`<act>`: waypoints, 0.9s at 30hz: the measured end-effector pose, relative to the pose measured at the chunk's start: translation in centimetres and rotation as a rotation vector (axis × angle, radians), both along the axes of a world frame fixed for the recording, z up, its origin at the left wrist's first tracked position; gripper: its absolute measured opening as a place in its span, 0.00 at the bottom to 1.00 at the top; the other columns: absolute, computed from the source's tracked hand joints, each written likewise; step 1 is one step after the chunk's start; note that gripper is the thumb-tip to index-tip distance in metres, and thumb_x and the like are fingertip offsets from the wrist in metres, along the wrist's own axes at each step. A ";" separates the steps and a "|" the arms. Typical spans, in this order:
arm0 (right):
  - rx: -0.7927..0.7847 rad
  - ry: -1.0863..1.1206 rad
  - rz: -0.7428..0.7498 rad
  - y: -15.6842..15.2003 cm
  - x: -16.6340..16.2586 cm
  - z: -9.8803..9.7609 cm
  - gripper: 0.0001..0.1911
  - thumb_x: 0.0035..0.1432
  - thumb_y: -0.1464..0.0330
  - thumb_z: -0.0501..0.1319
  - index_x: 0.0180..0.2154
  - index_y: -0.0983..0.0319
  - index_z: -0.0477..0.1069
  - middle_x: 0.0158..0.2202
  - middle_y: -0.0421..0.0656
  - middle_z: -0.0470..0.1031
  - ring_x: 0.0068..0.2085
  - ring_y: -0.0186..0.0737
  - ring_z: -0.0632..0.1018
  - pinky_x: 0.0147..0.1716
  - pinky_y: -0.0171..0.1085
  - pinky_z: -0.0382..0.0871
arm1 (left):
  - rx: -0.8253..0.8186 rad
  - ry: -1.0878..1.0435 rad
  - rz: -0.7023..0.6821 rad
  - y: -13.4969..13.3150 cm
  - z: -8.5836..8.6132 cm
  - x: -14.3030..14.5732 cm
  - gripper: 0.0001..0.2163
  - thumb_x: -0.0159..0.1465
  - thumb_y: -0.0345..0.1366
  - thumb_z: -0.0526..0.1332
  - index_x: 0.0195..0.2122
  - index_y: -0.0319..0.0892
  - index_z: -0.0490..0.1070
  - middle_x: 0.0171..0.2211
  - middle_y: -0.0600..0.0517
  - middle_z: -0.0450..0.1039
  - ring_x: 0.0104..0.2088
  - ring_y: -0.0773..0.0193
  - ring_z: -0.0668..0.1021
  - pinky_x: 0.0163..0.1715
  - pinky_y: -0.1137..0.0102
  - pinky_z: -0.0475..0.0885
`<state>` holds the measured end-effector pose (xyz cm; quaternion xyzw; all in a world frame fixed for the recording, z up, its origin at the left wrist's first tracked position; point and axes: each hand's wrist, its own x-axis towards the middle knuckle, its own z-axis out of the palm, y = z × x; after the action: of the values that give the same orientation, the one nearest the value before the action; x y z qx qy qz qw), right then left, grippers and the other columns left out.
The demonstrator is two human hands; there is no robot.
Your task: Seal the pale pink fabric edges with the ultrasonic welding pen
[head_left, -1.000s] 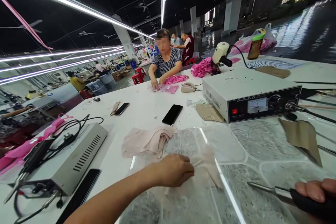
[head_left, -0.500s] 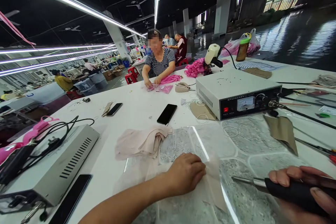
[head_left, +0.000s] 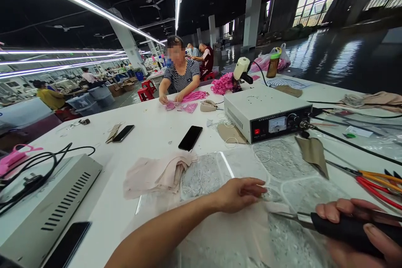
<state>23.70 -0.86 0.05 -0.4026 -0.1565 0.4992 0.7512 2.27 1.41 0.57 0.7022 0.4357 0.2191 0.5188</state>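
My right hand [head_left: 361,228] is wrapped round the thick black handle of a metal-tipped cutting tool [head_left: 306,219], which points left. The tip is near a pale sliver of material beside the right edge of the thin, sheer light-pink fabric [head_left: 232,232]. This fabric lies over a clear sheet with a grey mottled pattern [head_left: 202,178]. My left hand [head_left: 241,194] rests on the fabric's upper right part, fingers stretched loosely to the right, close to the tool tip. A folded stack of pale-pink fabric pieces [head_left: 153,176] lies beyond my left forearm.
A control box [head_left: 268,111] with a dial and lit red switch stands at the back right, a second grey box [head_left: 63,201] at left. Phones [head_left: 190,138], red-handled scissors [head_left: 377,190] and a brown cloth piece [head_left: 312,155] lie around. A co-worker [head_left: 180,73] handles pink items across the table.
My left hand has shifted right along the fabric, its curled fingers now stretched out. The tool tip has come closer to the fabric's edge. The view has turned slightly right.
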 end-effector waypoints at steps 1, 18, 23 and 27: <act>-0.002 0.003 -0.018 0.0 0.1 0.1 0.17 0.27 0.65 0.60 0.28 0.58 0.66 0.26 0.37 0.58 0.24 0.33 0.61 0.20 0.32 0.69 | 0.020 -0.018 0.042 -0.1 0.0 -0.1 0.23 0.63 0.27 0.56 0.60 0.41 0.58 0.54 0.43 0.70 0.52 0.61 0.75 0.50 0.67 0.72; 0.018 -0.103 -0.173 0.5 0.5 2.4 0.16 0.26 0.67 0.56 0.26 0.58 0.64 0.26 0.37 0.57 0.25 0.38 0.61 0.26 0.43 0.58 | 0.825 0.562 -0.277 -6.3 0.1 -3.0 0.17 0.70 0.38 0.48 0.57 0.41 0.62 0.61 0.51 0.62 0.62 0.58 0.63 0.63 0.61 0.56; -0.005 -0.071 -0.166 1.0 1.2 1.6 0.17 0.27 0.66 0.58 0.27 0.58 0.63 0.28 0.38 0.59 0.26 0.37 0.60 0.27 0.42 0.57 | 0.879 0.568 -0.336 -4.4 0.7 -1.5 0.17 0.71 0.39 0.46 0.55 0.39 0.65 0.60 0.51 0.64 0.61 0.59 0.64 0.63 0.63 0.55; 0.004 -0.068 -0.159 1.2 1.9 0.8 0.16 0.29 0.66 0.57 0.29 0.57 0.62 0.30 0.38 0.57 0.25 0.38 0.60 0.26 0.43 0.55 | 0.923 0.549 -0.395 -2.7 0.3 -0.5 0.18 0.71 0.41 0.46 0.54 0.40 0.66 0.60 0.52 0.64 0.62 0.59 0.63 0.63 0.62 0.54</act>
<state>25.63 0.34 0.81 -0.4289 -0.1506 0.4237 0.7835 1.77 -1.30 0.92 0.9552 0.2744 0.0951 0.0574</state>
